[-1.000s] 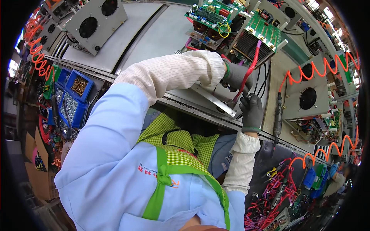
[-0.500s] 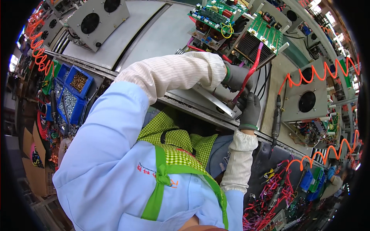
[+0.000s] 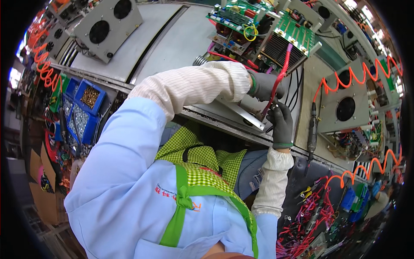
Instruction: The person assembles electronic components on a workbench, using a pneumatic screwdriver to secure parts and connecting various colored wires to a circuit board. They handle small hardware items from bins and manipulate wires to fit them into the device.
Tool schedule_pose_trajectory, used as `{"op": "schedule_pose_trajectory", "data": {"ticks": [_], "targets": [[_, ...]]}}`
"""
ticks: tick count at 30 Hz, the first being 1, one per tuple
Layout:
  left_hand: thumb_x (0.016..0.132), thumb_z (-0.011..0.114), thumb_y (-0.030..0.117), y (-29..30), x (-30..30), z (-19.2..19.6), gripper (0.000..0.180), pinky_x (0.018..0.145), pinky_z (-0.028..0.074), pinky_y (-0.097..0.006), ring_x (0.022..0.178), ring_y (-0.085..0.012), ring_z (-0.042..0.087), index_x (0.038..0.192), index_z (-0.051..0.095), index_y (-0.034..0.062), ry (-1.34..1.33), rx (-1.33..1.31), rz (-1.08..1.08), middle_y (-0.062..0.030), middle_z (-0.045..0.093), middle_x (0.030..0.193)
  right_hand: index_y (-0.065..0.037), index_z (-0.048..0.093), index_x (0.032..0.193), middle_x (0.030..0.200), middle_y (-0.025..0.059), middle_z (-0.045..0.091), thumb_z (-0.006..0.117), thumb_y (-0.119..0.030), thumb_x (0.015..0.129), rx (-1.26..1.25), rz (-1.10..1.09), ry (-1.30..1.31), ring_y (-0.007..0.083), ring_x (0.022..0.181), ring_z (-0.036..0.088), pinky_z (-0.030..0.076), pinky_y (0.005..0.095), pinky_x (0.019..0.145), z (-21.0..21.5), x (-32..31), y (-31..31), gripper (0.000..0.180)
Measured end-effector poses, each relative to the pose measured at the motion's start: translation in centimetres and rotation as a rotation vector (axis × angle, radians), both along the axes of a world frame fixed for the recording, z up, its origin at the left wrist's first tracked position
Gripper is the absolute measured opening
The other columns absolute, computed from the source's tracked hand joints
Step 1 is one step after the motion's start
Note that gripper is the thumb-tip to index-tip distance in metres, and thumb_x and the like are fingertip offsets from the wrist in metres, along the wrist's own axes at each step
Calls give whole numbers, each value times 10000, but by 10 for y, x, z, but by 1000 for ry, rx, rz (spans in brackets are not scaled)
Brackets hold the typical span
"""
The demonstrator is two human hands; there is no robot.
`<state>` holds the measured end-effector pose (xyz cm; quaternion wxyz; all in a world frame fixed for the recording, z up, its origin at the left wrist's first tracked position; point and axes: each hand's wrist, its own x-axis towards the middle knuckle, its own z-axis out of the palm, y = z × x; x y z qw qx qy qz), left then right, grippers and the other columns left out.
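Both my hands wear grey gloves and meet at a thick red cable [image 3: 283, 73], which hangs from a green circuit board [image 3: 297, 32] with a dark finned heat sink [image 3: 277, 51]. My left hand [image 3: 265, 86] is curled behind the cable, its fingertips partly covered; what it grips is hidden. Just below, the fingers of my right hand [image 3: 282, 123] are pinched at the cable's lower part, where a small shiny bit shows, too small to name. Left of these fingers a silver metal bar [image 3: 248, 115] slants over the bench edge.
Grey fan housings [image 3: 101, 32] stand far left and right. A power screwdriver [image 3: 312, 134] hangs on an orange coiled hose at right. Blue bins [image 3: 90, 97] of screws lie left. Red cables [image 3: 308, 216] are heaped on a dark mat at lower right.
My right hand has shifted slightly right, its fingertips still at the cable. My left hand stays nearly where it was behind the cable. The whole view has moved a little.
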<state>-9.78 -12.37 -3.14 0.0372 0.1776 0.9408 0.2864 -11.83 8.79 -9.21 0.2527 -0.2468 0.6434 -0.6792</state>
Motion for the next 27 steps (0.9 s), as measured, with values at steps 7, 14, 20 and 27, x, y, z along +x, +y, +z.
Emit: {"op": "schedule_pose_trajectory", "data": {"ticks": [7, 14, 20, 27], "targets": [[857, 644, 235, -13, 14, -3, 423, 847, 516, -417, 999, -343, 656, 1231, 576, 51, 34, 78, -171, -193, 666, 1063, 16, 591, 1232, 963, 77, 679, 524, -148, 994, 159, 25, 268, 130, 808, 645, 507, 275, 712, -26, -2, -7, 296], [888, 634, 187, -6, 16, 6, 209, 805, 499, -395, 918, -288, 627, 996, 624, 9, -53, 179, -155, -144, 634, 931, 6, 626, 1185, 914, 128, 699, 562, -81, 951, 207, 9, 384, 158, 803, 655, 502, 302, 733, -34, 3, -2, 257], [840, 678, 235, -2, 24, 18, 245, 726, 527, -381, 818, -275, 675, 972, 646, 31, -58, 163, -4, -145, 684, 864, 5, 636, 1143, 839, 93, 688, 547, -97, 950, 227, -76, 310, 144, 748, 636, 488, 295, 688, -29, 9, -7, 235], [772, 748, 205, 4, 34, 16, 284, 724, 531, -385, 807, -296, 677, 942, 650, 0, 29, 310, 70, -175, 683, 862, 6, 644, 1173, 865, 78, 685, 573, -79, 937, 154, -74, 269, 133, 756, 622, 488, 277, 698, -38, 6, -6, 261]]}}
